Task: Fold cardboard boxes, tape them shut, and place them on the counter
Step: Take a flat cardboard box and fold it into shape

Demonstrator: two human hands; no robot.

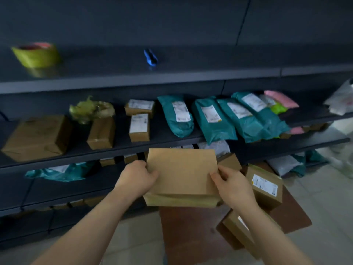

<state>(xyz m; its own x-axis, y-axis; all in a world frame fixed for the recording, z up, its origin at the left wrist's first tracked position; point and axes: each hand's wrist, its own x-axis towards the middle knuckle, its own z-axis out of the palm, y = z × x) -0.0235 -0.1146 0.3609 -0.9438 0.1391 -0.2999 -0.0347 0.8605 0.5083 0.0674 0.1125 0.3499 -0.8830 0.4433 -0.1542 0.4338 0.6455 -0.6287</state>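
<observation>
Folding stage, both hands (pixel 139 176) (pixel 232 185) pinching the flat cardboard box (pixel 181 173) by its edges; next, probably squaring it open, then fetching tape (pixel 36 54)

Top shelf (pixel 172 81): tape roll (pixel 36 54), blue tool (pixel 150 57).

Flat brown cardboard box (pixel 182 173), upright

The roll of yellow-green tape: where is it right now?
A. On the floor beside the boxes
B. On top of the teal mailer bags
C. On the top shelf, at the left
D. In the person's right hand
C: the roll of yellow-green tape sits on the top shelf at the far left, while both hands hold the cardboard box.
</observation>
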